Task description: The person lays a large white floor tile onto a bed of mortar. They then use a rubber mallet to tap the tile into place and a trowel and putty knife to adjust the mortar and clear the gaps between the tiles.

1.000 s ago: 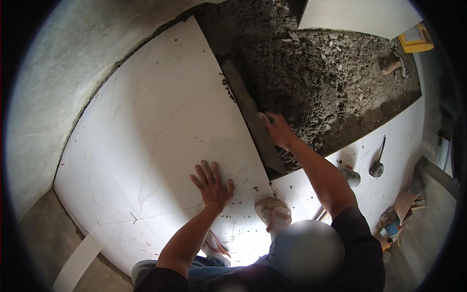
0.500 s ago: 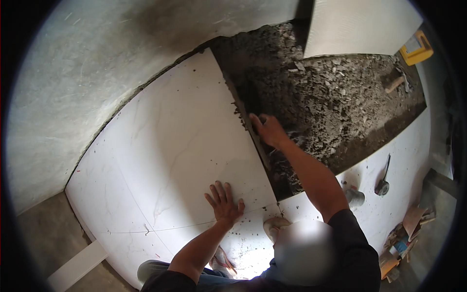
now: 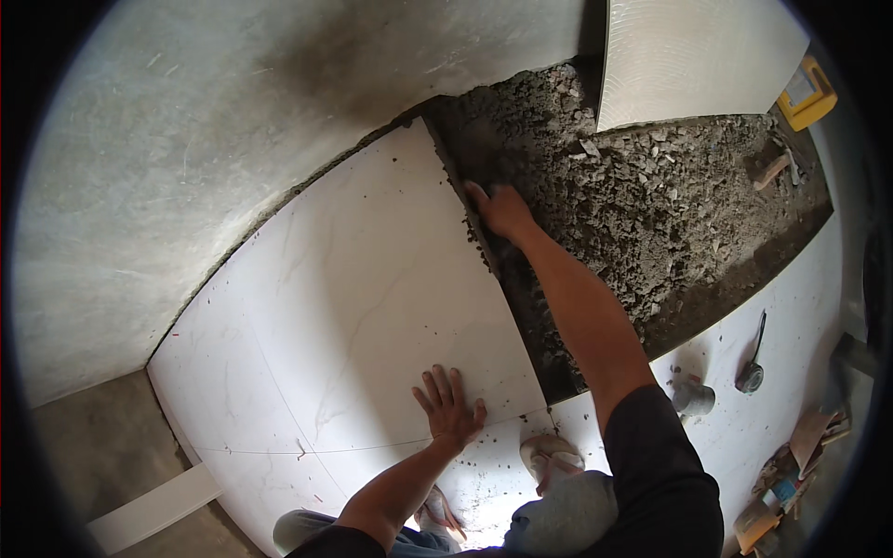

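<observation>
Along the right edge of the veined white floor tile runs a narrow grey bar, gripped by the right hand, fingertips hidden; probably stiff, lightish, gritty, best held mid-length, it looks straight and dull. Fingers spread, the left hand rests on the tile, likely heavy and brittle-cornered.
</observation>
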`<state>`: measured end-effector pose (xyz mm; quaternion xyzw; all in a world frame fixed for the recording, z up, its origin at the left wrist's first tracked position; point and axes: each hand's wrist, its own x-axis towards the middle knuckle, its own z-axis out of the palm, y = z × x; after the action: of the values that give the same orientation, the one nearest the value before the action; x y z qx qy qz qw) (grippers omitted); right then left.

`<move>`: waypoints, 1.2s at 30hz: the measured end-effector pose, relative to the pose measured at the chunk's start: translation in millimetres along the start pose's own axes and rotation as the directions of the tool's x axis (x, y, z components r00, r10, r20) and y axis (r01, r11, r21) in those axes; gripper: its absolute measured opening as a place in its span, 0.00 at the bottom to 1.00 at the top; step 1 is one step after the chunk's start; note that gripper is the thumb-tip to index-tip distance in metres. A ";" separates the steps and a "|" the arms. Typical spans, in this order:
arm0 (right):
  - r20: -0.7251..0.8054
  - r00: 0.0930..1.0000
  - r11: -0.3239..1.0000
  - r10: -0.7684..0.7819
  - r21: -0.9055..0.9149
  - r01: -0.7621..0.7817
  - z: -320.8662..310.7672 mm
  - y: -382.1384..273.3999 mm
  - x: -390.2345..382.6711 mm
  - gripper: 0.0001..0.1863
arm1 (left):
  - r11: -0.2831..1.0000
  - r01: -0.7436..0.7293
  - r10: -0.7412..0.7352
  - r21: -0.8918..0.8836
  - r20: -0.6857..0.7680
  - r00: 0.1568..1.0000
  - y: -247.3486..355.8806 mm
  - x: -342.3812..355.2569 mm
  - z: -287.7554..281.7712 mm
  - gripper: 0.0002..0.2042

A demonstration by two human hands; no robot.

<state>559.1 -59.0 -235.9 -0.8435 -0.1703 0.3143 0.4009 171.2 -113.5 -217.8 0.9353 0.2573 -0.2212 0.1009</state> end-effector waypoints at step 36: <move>0.023 1.000 1.000 0.013 0.026 -0.013 -21.2 4.1 22.9 0.48 | 0.998 0.009 -0.013 -0.059 -0.077 0.997 -15.9 -11.2 -3.4 0.37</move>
<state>590.4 -61.3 -237.9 -0.8357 -0.1654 0.3288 0.4077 155.5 -103.9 -210.8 0.9384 0.2725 -0.1775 0.1169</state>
